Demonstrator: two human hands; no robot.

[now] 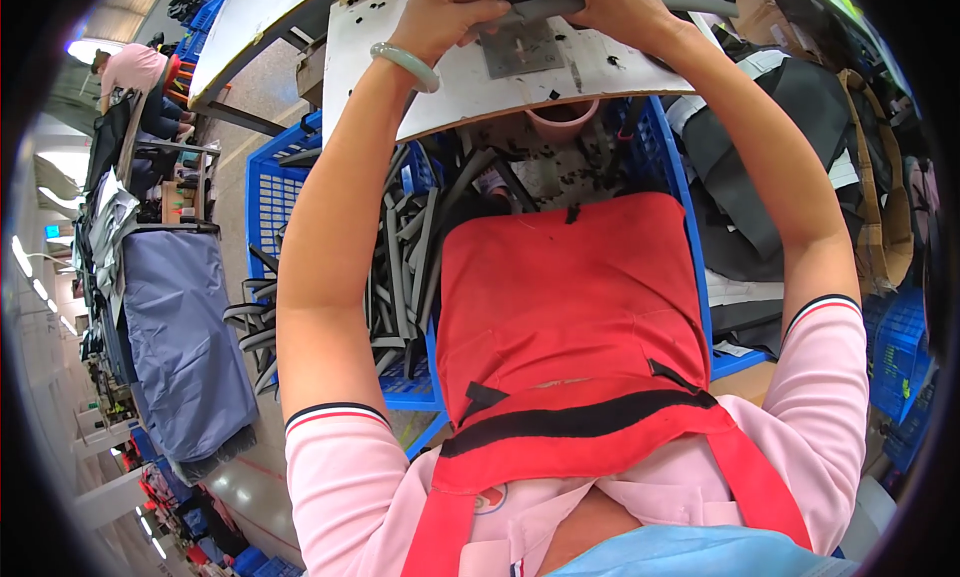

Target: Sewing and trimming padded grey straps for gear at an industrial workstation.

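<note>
At the far edge of the white worktable (440,97), a grey-and-black padded fabric strip (545,6) runs between my two hands. My left hand (450,19) is closed at its left part, fingers bent in, with a pale bangle on that wrist. Farther right, my right hand (618,12) grips the same strip, whose grey tail (700,1) sticks out beyond it. Below the strip lies a metal plate (520,52) set in the tabletop. The top frame edge cuts off part of the strip and the machine behind it.
Left of my lap, a blue crate (270,192) holds many similar grey strips (400,267). Under the table stands a pink bin (562,122) among black scraps. Dark fabric pieces (740,177) and a cardboard box (880,197) are at right. Another person (135,69) works far left.
</note>
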